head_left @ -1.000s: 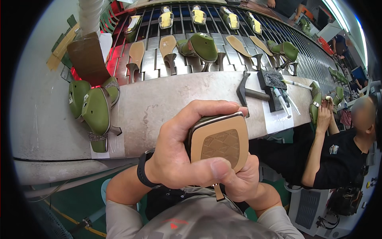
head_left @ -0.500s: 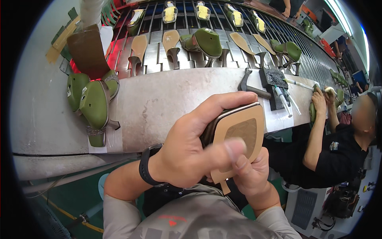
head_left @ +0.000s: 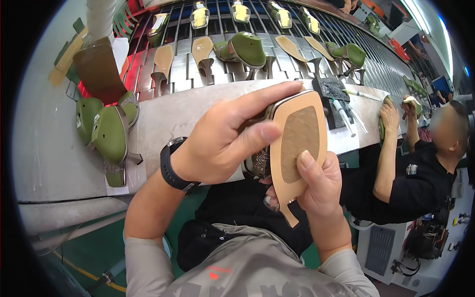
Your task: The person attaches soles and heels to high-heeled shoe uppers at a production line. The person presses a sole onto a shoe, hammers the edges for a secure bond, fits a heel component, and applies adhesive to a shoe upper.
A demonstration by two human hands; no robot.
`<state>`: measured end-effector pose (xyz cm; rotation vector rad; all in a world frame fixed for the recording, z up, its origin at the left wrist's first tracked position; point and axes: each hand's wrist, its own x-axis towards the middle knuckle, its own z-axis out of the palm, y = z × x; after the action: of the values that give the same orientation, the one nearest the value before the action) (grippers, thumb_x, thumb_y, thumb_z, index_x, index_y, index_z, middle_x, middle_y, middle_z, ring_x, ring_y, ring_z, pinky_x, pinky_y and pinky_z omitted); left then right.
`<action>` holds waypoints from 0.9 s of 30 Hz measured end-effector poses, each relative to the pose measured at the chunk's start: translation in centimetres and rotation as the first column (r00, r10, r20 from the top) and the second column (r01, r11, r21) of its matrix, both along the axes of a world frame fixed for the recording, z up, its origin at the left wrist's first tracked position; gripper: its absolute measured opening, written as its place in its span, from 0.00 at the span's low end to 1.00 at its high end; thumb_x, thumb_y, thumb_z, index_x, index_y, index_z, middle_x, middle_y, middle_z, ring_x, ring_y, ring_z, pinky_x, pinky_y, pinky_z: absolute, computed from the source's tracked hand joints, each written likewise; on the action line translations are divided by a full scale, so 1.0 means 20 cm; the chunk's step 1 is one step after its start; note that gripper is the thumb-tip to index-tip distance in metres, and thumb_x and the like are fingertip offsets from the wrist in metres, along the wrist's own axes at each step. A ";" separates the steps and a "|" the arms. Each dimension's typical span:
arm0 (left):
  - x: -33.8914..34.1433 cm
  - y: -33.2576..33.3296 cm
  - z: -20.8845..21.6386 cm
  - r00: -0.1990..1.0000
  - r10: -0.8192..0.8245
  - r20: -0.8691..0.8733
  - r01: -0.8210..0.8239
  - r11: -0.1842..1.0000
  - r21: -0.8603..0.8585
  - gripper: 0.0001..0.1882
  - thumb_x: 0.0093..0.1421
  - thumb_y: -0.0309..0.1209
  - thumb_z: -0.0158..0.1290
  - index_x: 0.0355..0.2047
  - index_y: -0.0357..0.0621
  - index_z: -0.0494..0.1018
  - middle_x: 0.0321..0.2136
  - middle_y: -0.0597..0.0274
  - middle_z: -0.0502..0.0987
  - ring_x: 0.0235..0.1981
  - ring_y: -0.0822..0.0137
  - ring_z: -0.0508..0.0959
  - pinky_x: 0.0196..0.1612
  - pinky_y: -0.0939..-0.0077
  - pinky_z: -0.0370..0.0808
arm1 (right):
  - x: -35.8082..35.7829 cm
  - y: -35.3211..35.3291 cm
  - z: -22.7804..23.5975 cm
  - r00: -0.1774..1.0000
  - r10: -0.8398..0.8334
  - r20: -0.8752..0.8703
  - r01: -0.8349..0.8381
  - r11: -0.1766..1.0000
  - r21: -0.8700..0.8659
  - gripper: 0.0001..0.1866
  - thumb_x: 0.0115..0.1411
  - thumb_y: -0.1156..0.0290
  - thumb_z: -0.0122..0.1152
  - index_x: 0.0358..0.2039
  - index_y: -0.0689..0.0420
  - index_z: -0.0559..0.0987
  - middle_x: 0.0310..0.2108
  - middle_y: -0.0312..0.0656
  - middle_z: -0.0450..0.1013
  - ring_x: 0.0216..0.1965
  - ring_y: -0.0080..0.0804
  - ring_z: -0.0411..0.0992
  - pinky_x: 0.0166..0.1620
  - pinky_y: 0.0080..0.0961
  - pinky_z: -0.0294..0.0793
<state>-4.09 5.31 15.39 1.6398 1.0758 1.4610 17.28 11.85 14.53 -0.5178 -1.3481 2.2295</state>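
- Tilted more upright since the earlier frame, the tan-soled shoe [head_left: 299, 138] now sits in both hands, before the grey bench [head_left: 183, 114].
- Right hand [head_left: 321, 190]: I see it pinching the shoe, thumb flat against the sole.
- Left hand [head_left: 213, 136]: thumb and forefinger spread along the edge; I cannot tell how firmly.

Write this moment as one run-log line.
left hand: touching shoe | right hand: holding shoe, thumb on sole | sole: facing camera | bench: green shoes left
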 end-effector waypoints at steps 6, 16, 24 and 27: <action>0.04 -0.11 0.00 0.916 0.020 0.400 0.038 0.990 -0.136 0.37 0.69 0.41 0.55 0.69 0.27 0.60 0.67 0.41 0.67 0.69 0.56 0.68 0.71 0.60 0.62 | 0.00 -0.03 -0.07 0.997 0.039 -0.073 -0.036 0.999 0.038 0.19 0.74 0.62 0.55 0.42 0.69 0.81 0.31 0.47 0.82 0.26 0.29 0.80 0.29 0.25 0.82; 0.13 -0.39 0.03 0.963 0.260 0.065 -0.260 0.966 -0.001 0.29 0.70 0.44 0.55 0.56 0.27 0.72 0.50 0.34 0.79 0.51 0.47 0.82 0.55 0.55 0.79 | 0.03 -0.18 -0.13 0.994 0.022 -0.110 0.062 0.708 0.703 0.08 0.64 0.73 0.67 0.29 0.63 0.82 0.15 0.41 0.70 0.15 0.37 0.69 0.21 0.29 0.67; 0.21 -0.41 0.14 0.878 0.474 0.059 -0.468 0.879 -0.095 0.15 0.66 0.36 0.61 0.38 0.34 0.73 0.37 0.46 0.79 0.42 0.55 0.83 0.50 0.55 0.82 | -0.03 -0.25 -0.16 0.979 0.024 -0.203 0.120 0.735 0.667 0.07 0.60 0.74 0.70 0.28 0.62 0.81 0.17 0.42 0.71 0.16 0.40 0.69 0.22 0.33 0.68; 0.19 -0.38 0.16 0.885 0.465 0.019 -0.462 0.883 -0.088 0.13 0.64 0.32 0.62 0.34 0.37 0.70 0.33 0.51 0.77 0.38 0.61 0.81 0.50 0.55 0.83 | -0.03 -0.25 -0.15 0.982 0.037 -0.183 0.098 0.732 0.674 0.08 0.60 0.73 0.71 0.29 0.62 0.81 0.17 0.42 0.72 0.16 0.40 0.70 0.21 0.32 0.68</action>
<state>-0.29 -2.26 18.51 1.3421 1.5617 1.7105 16.75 6.83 11.57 -0.0521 -1.8872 1.5219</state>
